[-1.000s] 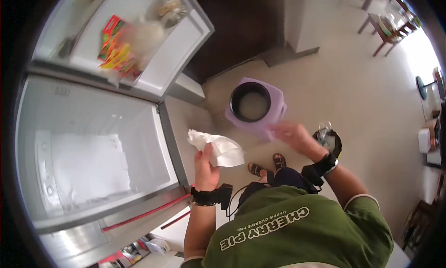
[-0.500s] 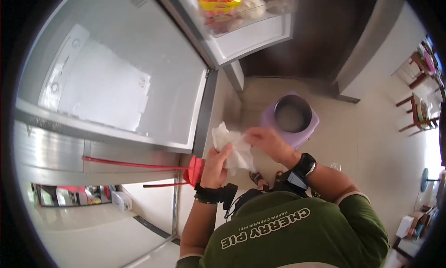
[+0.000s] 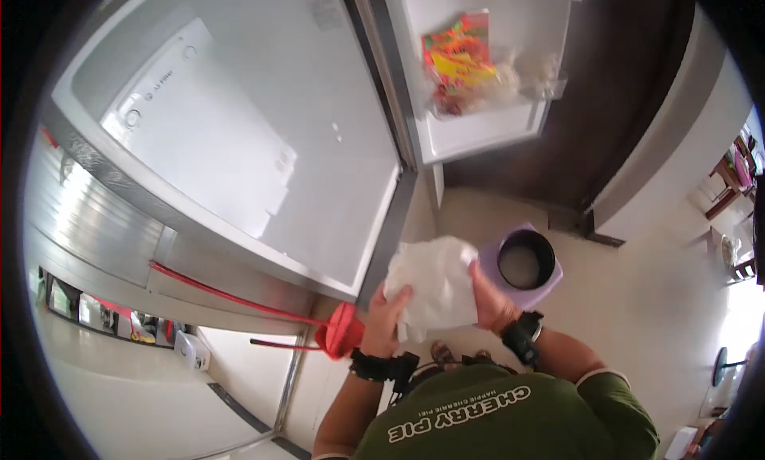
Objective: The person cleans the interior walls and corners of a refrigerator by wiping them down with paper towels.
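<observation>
A crumpled white sheet (image 3: 434,286), thin like tissue or cloth, is spread between both hands in front of the green shirt. My left hand (image 3: 388,318) grips its left edge, thumb on top. At the right edge, my right hand (image 3: 492,299) holds the sheet, with its fingers partly behind it. Left of the hands stands an open refrigerator compartment (image 3: 319,149) with a white panel inside. Its open door (image 3: 486,133) carries red and yellow packets (image 3: 458,57) and clear bags.
On the floor beyond my right hand is a purple container (image 3: 550,288) with a round black rim. A red object (image 3: 341,331) with long red strips hangs near my left wrist. A wall corner (image 3: 637,197) stands at the right, chairs farther off.
The white sheet has gone from bunched in my left hand to spread wide between both hands. My right hand has come across to it. The view has turned, bringing more of the refrigerator into sight.
</observation>
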{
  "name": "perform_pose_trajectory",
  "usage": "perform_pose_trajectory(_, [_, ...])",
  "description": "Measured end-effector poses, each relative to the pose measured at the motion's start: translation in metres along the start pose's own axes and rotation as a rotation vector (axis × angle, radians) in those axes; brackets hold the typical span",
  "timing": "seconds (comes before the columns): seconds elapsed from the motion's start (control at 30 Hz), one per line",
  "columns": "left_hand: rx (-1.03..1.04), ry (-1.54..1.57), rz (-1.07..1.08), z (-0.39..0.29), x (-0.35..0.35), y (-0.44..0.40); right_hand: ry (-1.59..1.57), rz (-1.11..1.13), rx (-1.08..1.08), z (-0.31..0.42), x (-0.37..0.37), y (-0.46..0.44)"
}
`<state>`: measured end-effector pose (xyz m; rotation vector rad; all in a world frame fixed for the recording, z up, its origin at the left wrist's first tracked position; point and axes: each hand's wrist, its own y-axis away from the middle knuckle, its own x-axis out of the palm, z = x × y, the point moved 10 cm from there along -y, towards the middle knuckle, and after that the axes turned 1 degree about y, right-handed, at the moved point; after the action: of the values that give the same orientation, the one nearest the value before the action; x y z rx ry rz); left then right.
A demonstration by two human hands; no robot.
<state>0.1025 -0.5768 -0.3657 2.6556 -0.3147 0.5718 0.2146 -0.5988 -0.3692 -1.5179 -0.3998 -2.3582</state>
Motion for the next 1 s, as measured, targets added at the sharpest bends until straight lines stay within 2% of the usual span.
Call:
perform_pose_trajectory(0.03, [0.015, -0.008, -0.004, -0.001, -0.003, -0.004, 0.123, 0.080, 0.024, -0.012, 0.002, -0.002])
perform_pose_trajectory(0.13, [0.104, -0.068, 0.001, -0.009, -0.015, -0.015, 0.424, 0.135, -0.004, -0.018, 0.029, -0.014])
perform_pose_trajectory(0.23, [0.165, -0.163, -0.091, -0.027, -0.029, -0.013, 0.793, 0.077, 0.005, -0.013, 0.048, -0.030])
perform_pose_trajectory(0.33, [0.201, -0.209, -0.123, -0.037, -0.047, -0.017, 0.672, -0.046, 0.018, -0.021, 0.038, -0.045])
perform_pose_trajectory(0.43, [0.257, -0.108, -0.082, -0.054, -0.051, -0.015, 1.433, 0.028, -0.531, 0.012, 0.068, -0.042])
perform_pose_trajectory(0.53, [0.252, -0.150, -0.117, -0.062, -0.064, -0.006, 0.033, 0.023, 0.036, -0.013, 0.050, -0.067])
perform_pose_trajectory(0.63, [0.255, -0.133, -0.120, -0.072, -0.062, 0.003, 0.006, -0.012, 0.215, -0.037, 0.035, -0.080])
perform_pose_trajectory(0.73, [0.267, -0.166, -0.171, -0.067, -0.078, -0.012, 0.394, -0.006, 0.267, -0.042, 0.032, -0.091])
perform_pose_trajectory(0.83, [0.265, -0.178, -0.197, -0.073, -0.082, -0.021, 0.429, 0.028, 0.313, -0.038, 0.031, -0.111])
perform_pose_trajectory(0.9, [0.209, -0.115, -0.195, -0.072, -0.085, -0.030, 0.648, 0.078, 0.151, -0.039, -0.049, -0.151])
perform_pose_trajectory(1.0, [0.191, 0.003, -0.201, -0.077, -0.080, -0.049, 0.788, 0.149, -0.024, -0.013, -0.066, -0.187])
